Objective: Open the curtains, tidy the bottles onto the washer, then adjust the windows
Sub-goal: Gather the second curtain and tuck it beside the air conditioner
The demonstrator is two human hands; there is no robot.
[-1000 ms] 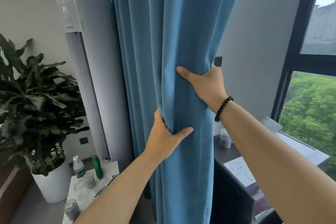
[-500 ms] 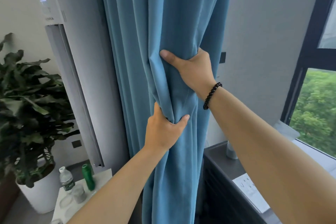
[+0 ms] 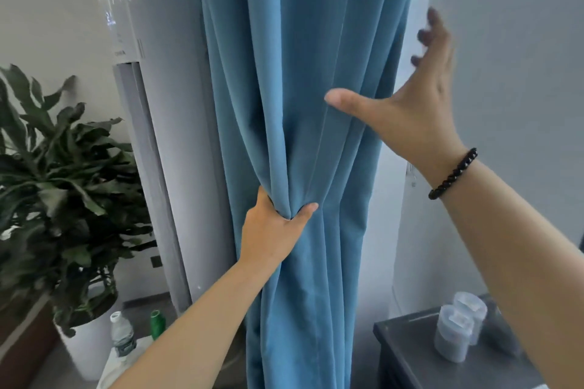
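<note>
While the left hand (image 3: 274, 232) pinches a fold of the gathered blue fabric curtain (image 3: 303, 135), the right hand (image 3: 414, 110), wearing a black beaded bracelet (image 3: 452, 174), is spread open at its right edge. The curtain hangs beside a tall white cylindrical air conditioner (image 3: 164, 123).

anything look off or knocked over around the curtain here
Nothing stands out. The blue curtain hangs gathered, pinched by the left hand; the right hand is open beside it. The clear bottle and green bottle stand upright, as do the containers.
</note>
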